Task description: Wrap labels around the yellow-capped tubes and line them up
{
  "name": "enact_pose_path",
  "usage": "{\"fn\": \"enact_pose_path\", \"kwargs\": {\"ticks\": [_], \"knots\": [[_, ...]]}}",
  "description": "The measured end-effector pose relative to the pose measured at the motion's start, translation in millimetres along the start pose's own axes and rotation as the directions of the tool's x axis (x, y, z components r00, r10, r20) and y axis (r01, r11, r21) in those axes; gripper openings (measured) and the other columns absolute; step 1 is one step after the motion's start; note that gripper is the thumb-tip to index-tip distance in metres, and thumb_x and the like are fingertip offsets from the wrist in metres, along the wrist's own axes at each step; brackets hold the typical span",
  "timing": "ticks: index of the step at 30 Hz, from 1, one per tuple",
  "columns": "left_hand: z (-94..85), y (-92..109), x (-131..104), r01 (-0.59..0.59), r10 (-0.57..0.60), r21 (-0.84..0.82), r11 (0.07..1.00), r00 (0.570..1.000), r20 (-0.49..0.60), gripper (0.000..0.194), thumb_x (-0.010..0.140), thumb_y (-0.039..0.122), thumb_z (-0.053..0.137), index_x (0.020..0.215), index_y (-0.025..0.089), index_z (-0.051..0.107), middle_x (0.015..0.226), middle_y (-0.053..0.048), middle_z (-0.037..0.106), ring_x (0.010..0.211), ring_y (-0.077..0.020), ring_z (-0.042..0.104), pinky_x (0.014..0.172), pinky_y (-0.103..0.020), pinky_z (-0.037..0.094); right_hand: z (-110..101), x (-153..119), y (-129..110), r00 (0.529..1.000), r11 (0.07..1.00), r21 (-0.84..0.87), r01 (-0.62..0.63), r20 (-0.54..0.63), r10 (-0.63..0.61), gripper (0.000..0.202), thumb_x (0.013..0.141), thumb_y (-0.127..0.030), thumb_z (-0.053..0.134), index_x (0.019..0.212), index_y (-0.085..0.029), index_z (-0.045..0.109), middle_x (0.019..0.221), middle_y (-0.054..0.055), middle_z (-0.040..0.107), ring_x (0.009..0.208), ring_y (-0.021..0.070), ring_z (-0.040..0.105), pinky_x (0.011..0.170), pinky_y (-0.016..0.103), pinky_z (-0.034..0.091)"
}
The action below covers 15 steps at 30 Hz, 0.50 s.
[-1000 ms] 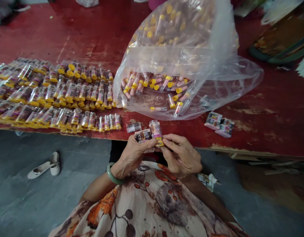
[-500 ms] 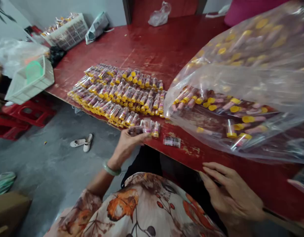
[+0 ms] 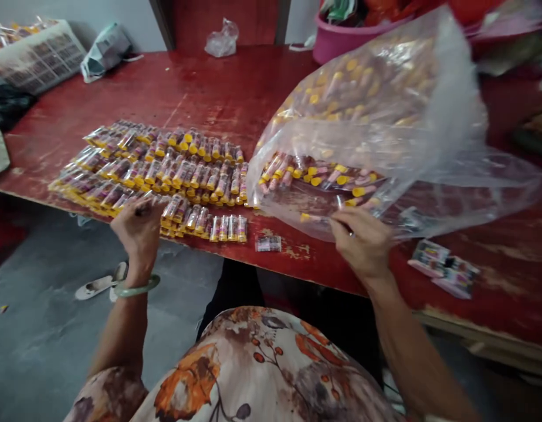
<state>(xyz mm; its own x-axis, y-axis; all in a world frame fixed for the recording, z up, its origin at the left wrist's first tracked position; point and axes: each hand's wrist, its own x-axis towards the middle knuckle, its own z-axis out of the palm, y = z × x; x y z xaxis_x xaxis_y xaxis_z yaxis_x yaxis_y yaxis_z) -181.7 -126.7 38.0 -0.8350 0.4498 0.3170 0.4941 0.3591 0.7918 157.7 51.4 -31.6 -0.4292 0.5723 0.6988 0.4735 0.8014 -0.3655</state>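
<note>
Small clear tubes with yellow caps (image 3: 183, 170) lie stacked in layered rows on the red table. My left hand (image 3: 139, 231) is at the front edge of this stack, its fingers curled; whatever is inside them is hidden. At the mouth of a large clear plastic bag (image 3: 332, 132), my right hand (image 3: 363, 240) has its fingers pinched together. Its fingertips are by a loose yellow-capped tube (image 3: 315, 217), and I cannot make out what they grip. A short row of tubes (image 3: 228, 228) stands out at the stack's right front. Beside it lies a small printed packet (image 3: 268, 243).
More printed packets (image 3: 444, 266) lie at the right by the table edge. A pink tub (image 3: 341, 38) stands behind the bag. At the back left are a white basket (image 3: 42, 55) and a grey bag (image 3: 106, 53). White shoes (image 3: 99, 286) rest on the floor.
The view has swung right. My left hand has moved left along the stack from the short row, where a tube showed in its fingers. My right hand has reached forward to the bag's mouth and closed.
</note>
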Motion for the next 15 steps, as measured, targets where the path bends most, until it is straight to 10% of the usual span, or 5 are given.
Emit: {"fn": "enact_pose_path", "kwargs": {"ticks": [2, 4, 7, 9, 15], "knots": [[5.0, 7, -24, 0.101, -0.127, -0.341, 0.935, 0.99, -0.054, 0.025, 0.074, 0.035, 0.073, 0.066, 0.016, 0.058, 0.063, 0.003, 0.048, 0.058, -0.0095, 0.04, 0.054, -0.023, 0.035, 9, 17, 23, 0.964, 0.989, -0.147, 0.004, 0.265, 0.035, 0.019, 0.086, -0.016, 0.05, 0.083, -0.016, 0.069, 0.086, 0.008, 0.07, 0.082, 0.0198, 0.065, 0.073, 0.032, 0.049], [15.5, 17, -52, 0.424, -0.332, -0.6, 0.678, 0.905, 0.265, 0.021, 0.075, 0.035, 0.072, 0.075, 0.016, 0.064, 0.07, 0.0, 0.058, 0.058, -0.0091, 0.048, 0.051, -0.021, 0.04, 17, 25, 36, 0.868, 0.975, -0.216, 0.051, 0.492, 0.063, 0.02, 0.081, -0.017, 0.052, 0.086, -0.015, 0.071, 0.087, 0.009, 0.07, 0.084, 0.0214, 0.064, 0.072, 0.032, 0.045], [38.5, 33, -93, 0.831, -0.351, -0.494, 0.254, 0.556, 0.754, 0.015, 0.073, 0.025, 0.072, 0.082, 0.014, 0.068, 0.079, -0.005, 0.066, 0.066, -0.0122, 0.061, 0.061, -0.023, 0.052, 27, 25, 40, 0.81, 0.97, -0.23, 0.077, 0.582, 0.073, 0.027, 0.073, -0.013, 0.053, 0.093, -0.016, 0.072, 0.089, 0.009, 0.07, 0.081, 0.0221, 0.063, 0.067, 0.031, 0.041], [54.0, 42, -115, 0.909, -0.298, -0.378, 0.176, 0.415, 0.86, 0.018, 0.072, 0.018, 0.074, 0.088, 0.011, 0.07, 0.08, -0.008, 0.07, 0.069, -0.0152, 0.066, 0.069, -0.027, 0.057, 30, 18, 39, 0.816, 0.965, -0.256, 0.057, 0.569, 0.103, 0.034, 0.073, -0.013, 0.051, 0.101, -0.016, 0.07, 0.095, 0.009, 0.069, 0.08, 0.0222, 0.062, 0.064, 0.031, 0.039], [82.4, 53, -144, 0.916, -0.165, -0.312, 0.253, 0.359, 0.919, 0.03, 0.071, 0.025, 0.081, 0.095, 0.012, 0.071, 0.086, -0.008, 0.072, 0.075, -0.0201, 0.071, 0.072, -0.032, 0.059, 19, 1, 37, 0.932, 0.956, -0.209, -0.207, 0.254, 0.257, 0.014, 0.068, -0.022, 0.058, 0.079, -0.016, 0.061, 0.076, 0.008, 0.062, 0.072, 0.0222, 0.059, 0.065, 0.033, 0.044]]}}
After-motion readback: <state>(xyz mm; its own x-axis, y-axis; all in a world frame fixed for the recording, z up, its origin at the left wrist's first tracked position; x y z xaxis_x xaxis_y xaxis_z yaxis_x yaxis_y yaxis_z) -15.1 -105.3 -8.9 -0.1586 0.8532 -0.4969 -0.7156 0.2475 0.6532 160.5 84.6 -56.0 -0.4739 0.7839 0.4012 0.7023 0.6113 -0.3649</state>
